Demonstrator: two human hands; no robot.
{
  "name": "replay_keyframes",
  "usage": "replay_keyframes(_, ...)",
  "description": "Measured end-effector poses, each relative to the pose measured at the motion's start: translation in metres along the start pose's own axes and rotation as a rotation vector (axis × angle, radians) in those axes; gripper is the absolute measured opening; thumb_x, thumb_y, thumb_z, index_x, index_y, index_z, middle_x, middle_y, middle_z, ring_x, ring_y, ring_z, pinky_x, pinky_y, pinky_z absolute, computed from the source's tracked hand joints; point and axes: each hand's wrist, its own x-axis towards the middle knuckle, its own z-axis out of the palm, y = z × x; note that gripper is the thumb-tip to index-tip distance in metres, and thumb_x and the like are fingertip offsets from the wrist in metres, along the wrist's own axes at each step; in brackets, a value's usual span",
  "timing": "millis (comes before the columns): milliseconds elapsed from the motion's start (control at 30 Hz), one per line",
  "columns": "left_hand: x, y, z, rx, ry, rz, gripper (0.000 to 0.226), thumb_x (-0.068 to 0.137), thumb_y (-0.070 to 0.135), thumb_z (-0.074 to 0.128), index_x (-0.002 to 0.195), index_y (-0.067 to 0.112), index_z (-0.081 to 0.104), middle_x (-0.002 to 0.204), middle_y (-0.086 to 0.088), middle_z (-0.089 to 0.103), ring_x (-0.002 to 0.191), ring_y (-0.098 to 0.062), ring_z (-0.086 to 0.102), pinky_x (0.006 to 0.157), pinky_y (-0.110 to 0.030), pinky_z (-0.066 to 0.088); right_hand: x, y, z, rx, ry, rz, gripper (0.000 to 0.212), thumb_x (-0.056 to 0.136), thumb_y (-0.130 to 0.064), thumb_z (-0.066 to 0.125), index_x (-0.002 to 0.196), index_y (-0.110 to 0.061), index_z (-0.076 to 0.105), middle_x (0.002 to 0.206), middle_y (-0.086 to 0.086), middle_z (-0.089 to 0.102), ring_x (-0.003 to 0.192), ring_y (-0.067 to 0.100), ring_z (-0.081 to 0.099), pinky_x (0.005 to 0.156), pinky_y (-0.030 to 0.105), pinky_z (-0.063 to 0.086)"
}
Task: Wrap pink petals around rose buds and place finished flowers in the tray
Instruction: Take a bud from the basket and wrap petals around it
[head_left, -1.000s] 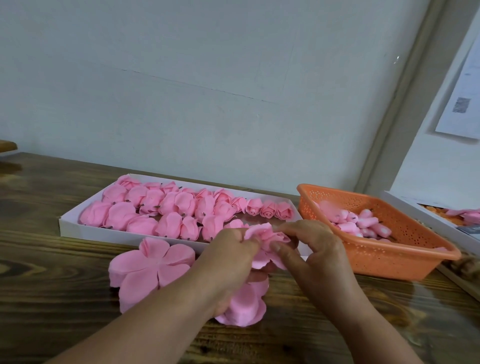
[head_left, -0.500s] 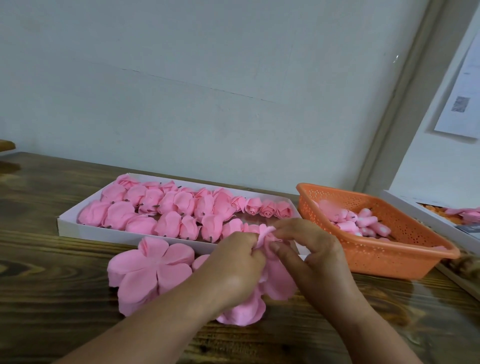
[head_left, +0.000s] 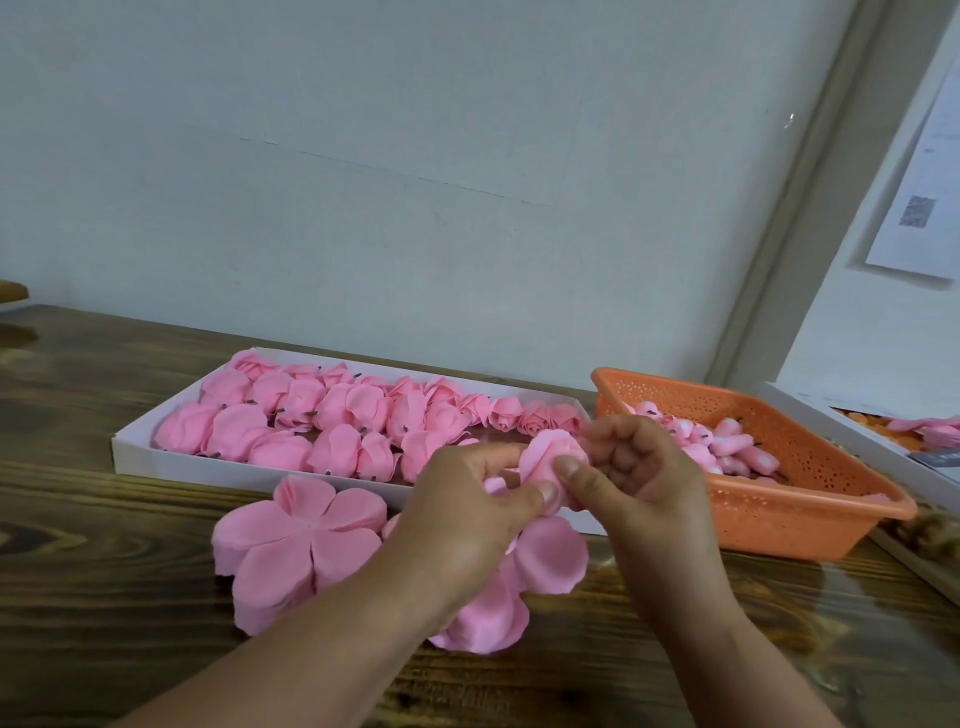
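Note:
Both hands meet over the table in front of the white tray (head_left: 135, 452). My left hand (head_left: 467, 514) and my right hand (head_left: 634, 478) pinch a pink rose (head_left: 548, 454) with petals folded up around its bud. Loose petals of the same piece (head_left: 550, 561) hang below the hands. A stack of flat five-lobed pink petals (head_left: 296, 540) lies on the table to the left. The tray holds several finished pink flowers (head_left: 332, 415). An orange basket (head_left: 810, 514) on the right holds several pink buds (head_left: 727, 447).
The wooden table (head_left: 104, 623) runs up to a pale wall. Another white box (head_left: 857, 431) with pink and orange pieces sits at the far right edge. A paper sheet (head_left: 930, 197) hangs on the right wall.
The petals have been folded up tighter round the bud, and both hands have shifted slightly right with the rose lifted between the thumbs.

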Motion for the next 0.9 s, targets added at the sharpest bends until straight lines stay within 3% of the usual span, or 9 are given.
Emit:
replay_keyframes(133,0.001,0.000,0.000,-0.027,0.021,-0.027,0.018,0.086,0.025,0.069,0.102,0.033,0.072,0.092,0.013,0.074,0.091,-0.009,0.069,0.083,-0.038,0.058,0.001,-0.006,-0.001,-0.084,-0.132,0.035,0.015,0.083,-0.006,0.065,0.080,-0.019,0.072,0.069,0.003,0.069,0.061,0.009,0.061,0.055,0.018,0.049)
replay_keyframes(267,0.002,0.000,-0.001,-0.037,0.036,-0.054,0.015,0.086,0.024,0.068,0.098,0.032,0.073,0.087,0.012,0.075,0.087,-0.011,0.070,0.083,-0.041,0.058,-0.001,-0.006,0.000,-0.204,-0.089,-0.063,0.021,0.081,-0.005,0.069,0.074,-0.024,0.071,0.067,0.007,0.068,0.059,0.027,0.060,0.053,0.035,0.050)
replay_keyframes(333,0.002,-0.001,0.000,-0.029,0.046,-0.063,0.013,0.086,0.024,0.068,0.096,0.031,0.074,0.086,0.012,0.074,0.087,-0.012,0.070,0.083,-0.043,0.057,-0.003,-0.005,0.003,-0.199,-0.042,-0.062,0.021,0.079,-0.005,0.072,0.071,-0.024,0.068,0.066,0.007,0.066,0.059,0.027,0.060,0.054,0.039,0.051)
replay_keyframes(467,0.005,-0.002,-0.001,-0.033,0.051,-0.086,0.011,0.086,0.028,0.069,0.094,0.031,0.076,0.087,0.012,0.075,0.089,-0.011,0.069,0.088,-0.044,0.055,-0.001,-0.006,-0.001,-0.122,-0.106,-0.013,0.022,0.080,0.001,0.069,0.073,-0.020,0.070,0.064,0.005,0.067,0.054,0.014,0.062,0.051,0.023,0.051)
replay_keyframes(567,0.007,-0.002,-0.005,-0.056,0.046,-0.098,0.012,0.087,0.028,0.069,0.097,0.026,0.076,0.091,0.007,0.075,0.096,-0.018,0.068,0.093,-0.050,0.051,0.003,-0.005,-0.009,0.005,-0.213,0.048,0.032,0.083,0.011,0.057,0.079,-0.016,0.072,0.065,0.011,0.068,0.056,0.018,0.064,0.054,0.020,0.050)
replay_keyframes(633,0.008,-0.004,-0.006,-0.052,0.023,-0.094,0.011,0.087,0.027,0.069,0.095,0.026,0.076,0.087,0.008,0.075,0.091,-0.017,0.069,0.090,-0.047,0.053,0.005,-0.001,-0.011,0.057,-0.220,0.080,0.033,0.081,0.013,0.060,0.074,-0.016,0.073,0.062,0.009,0.066,0.053,0.016,0.062,0.052,0.021,0.049)
replay_keyframes(767,0.005,-0.004,-0.006,-0.041,-0.052,-0.097,0.010,0.086,0.034,0.067,0.089,0.032,0.076,0.080,0.011,0.074,0.077,-0.004,0.069,0.070,-0.027,0.052,0.008,0.002,-0.011,0.031,-0.230,0.080,0.005,0.064,-0.014,0.072,0.067,-0.014,0.069,0.062,0.003,0.063,0.055,0.011,0.055,0.051,0.020,0.047)
replay_keyframes(900,0.006,-0.004,-0.007,-0.034,-0.069,-0.143,0.010,0.088,0.029,0.067,0.092,0.026,0.076,0.082,0.009,0.075,0.083,-0.012,0.070,0.078,-0.033,0.055,0.009,0.006,-0.014,0.072,-0.258,0.166,0.014,0.063,-0.016,0.074,0.076,-0.016,0.070,0.065,0.004,0.064,0.055,0.014,0.054,0.050,0.022,0.045)
